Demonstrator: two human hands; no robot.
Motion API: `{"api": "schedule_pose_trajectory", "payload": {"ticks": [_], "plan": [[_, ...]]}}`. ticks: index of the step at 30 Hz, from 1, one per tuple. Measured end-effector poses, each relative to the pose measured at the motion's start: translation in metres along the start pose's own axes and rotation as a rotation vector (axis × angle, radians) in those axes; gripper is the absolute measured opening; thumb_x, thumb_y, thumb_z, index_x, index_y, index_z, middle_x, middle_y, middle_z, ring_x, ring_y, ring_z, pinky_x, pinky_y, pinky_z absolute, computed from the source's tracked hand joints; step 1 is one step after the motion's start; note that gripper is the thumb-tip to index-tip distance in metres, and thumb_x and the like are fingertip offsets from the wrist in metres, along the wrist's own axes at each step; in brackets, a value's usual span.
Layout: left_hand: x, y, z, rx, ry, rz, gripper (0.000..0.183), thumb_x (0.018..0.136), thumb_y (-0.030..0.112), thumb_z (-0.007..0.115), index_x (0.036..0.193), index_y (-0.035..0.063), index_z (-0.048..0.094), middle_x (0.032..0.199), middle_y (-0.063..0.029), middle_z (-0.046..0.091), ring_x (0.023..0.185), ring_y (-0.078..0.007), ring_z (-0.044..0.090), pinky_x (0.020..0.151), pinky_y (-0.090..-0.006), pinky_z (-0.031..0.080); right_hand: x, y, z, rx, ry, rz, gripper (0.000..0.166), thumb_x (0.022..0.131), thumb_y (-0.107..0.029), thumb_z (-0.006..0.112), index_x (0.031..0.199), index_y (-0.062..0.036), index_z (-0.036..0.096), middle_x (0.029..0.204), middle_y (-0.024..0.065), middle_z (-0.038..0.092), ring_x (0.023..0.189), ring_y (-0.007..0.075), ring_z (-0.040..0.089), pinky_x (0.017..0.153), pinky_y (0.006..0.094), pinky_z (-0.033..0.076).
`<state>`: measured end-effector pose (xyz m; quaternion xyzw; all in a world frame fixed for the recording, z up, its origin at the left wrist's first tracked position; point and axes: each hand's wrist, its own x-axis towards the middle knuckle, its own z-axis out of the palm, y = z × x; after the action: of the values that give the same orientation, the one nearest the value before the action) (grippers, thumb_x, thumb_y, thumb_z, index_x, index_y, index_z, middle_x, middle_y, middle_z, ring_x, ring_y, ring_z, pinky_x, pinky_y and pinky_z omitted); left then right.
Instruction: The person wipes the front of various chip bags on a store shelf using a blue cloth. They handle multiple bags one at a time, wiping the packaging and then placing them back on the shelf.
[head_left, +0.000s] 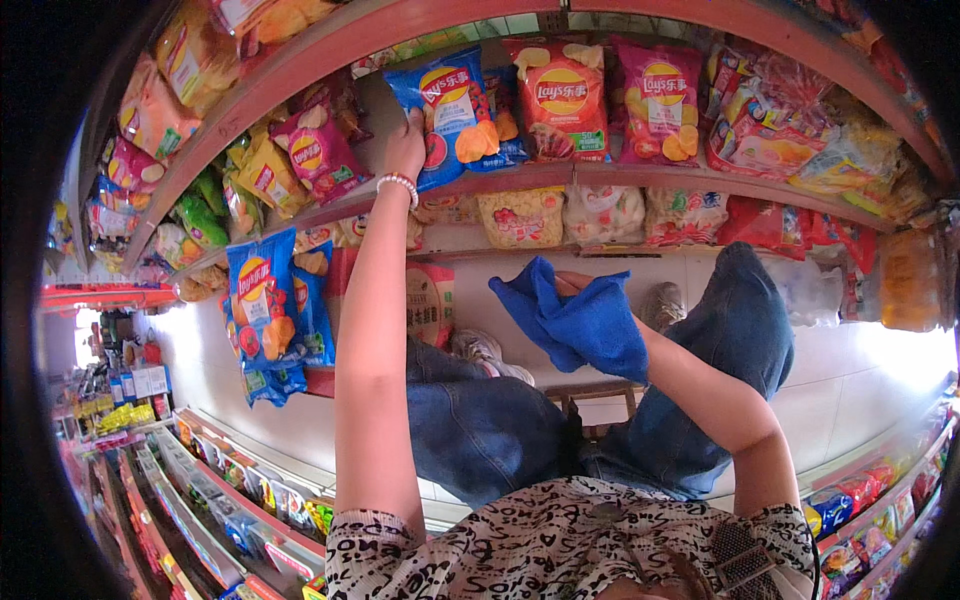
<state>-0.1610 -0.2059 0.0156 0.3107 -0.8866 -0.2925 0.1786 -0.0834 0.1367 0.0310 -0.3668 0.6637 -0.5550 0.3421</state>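
Note:
My left hand (406, 150), with a beaded bracelet at the wrist, holds the left edge of a blue Lay's chip bag (448, 112) on the upper shelf. Another blue bag (504, 127) shows partly behind it. To the right stand a red Lay's bag (564, 101) and a magenta Lay's bag (660, 105). Over my lap, my right hand (573, 282) holds a blue cloth (581, 322), which covers most of its fingers. Several more blue Lay's bags (262, 300) are grouped at the left of my left forearm, below the shelf edge.
A red shelf edge (637, 174) curves across in front of me. Below it are clear snack packs (523, 217). A printed carton (429, 304) stands by my shoes. My bent knee (750, 322) is close to the lower shelf. Stocked racks (247, 480) line the aisle behind me.

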Motion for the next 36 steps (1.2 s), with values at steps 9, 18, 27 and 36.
{"api": "schedule_pose_trajectory", "payload": {"ticks": [9,18,27,36], "plan": [[0.009,0.014,0.026,-0.125,0.186,-0.083,0.071,0.090,0.057,0.042,0.118,-0.0086,0.051,0.112,-0.0330,0.056,0.107,-0.0453,0.054,0.092,-0.0456,0.042,0.003,-0.016,-0.012,0.151,0.007,-0.017,0.036,0.089,-0.016,0.052,0.124,-0.0127,0.055,0.109,0.0120,0.063,0.084,0.0278,0.058,0.081,0.0323,0.045],[-0.026,0.013,0.023,0.004,-0.089,0.381,0.112,0.069,0.054,0.075,0.147,0.0055,0.010,0.133,-0.0293,0.034,0.117,-0.0415,0.045,0.100,-0.0417,0.037,-0.002,-0.013,-0.009,0.085,0.088,-0.204,0.036,0.086,-0.016,0.056,0.122,-0.0140,0.056,0.111,0.0105,0.064,0.091,0.0292,0.061,0.083,0.0322,0.047],[-0.004,0.015,0.038,0.046,0.003,0.410,0.107,0.070,0.052,0.074,0.146,0.0060,0.015,0.128,-0.0297,0.040,0.117,-0.0423,0.045,0.099,-0.0427,0.039,0.001,-0.027,-0.015,0.095,0.097,-0.037,0.032,0.085,-0.016,0.059,0.117,-0.0141,0.059,0.104,0.0119,0.064,0.088,0.0314,0.061,0.078,0.0359,0.048],[-0.017,0.008,0.038,-0.020,-0.043,0.391,0.104,0.070,0.049,0.075,0.146,0.0078,0.017,0.132,-0.0293,0.035,0.118,-0.0422,0.044,0.099,-0.0433,0.038,0.004,-0.002,-0.012,0.131,0.123,-0.244,0.038,0.083,-0.018,0.060,0.120,-0.0129,0.057,0.102,0.0132,0.064,0.088,0.0338,0.060,0.078,0.0377,0.048]]}}
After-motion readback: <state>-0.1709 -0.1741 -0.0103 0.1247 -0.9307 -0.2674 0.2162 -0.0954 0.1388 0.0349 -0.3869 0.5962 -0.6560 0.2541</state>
